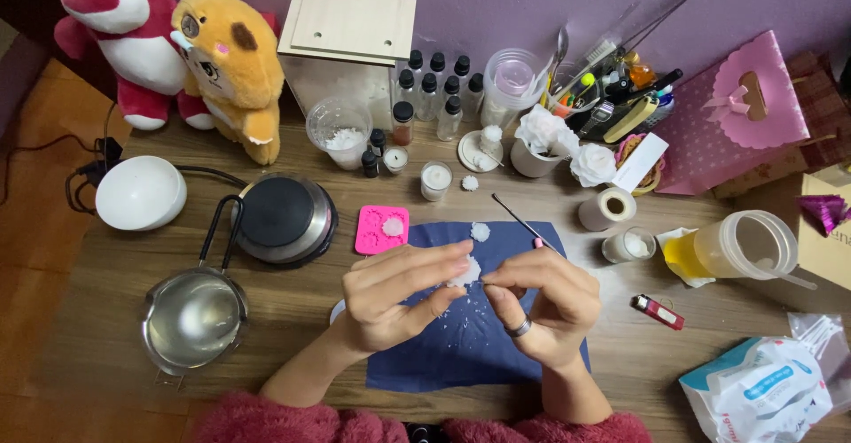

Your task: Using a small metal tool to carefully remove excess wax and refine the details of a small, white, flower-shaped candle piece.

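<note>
At the frame's centre, the left hand (394, 297) pinches a small white wax flower (464, 272) while the right hand (541, 306) grips a thin tool (523, 223) against it (crumbs already dot the blue cloth (470, 345)), so too firm a squeeze could likely snap the brittle petals.

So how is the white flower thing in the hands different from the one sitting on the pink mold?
The white wax flower is pinched above the blue cloth between the left hand and right hand; the white wax piece lies untouched on the pink mold. The held one looks bigger and has dropped crumbs on the cloth; none show by the other. Both are white and lumpy.
</note>
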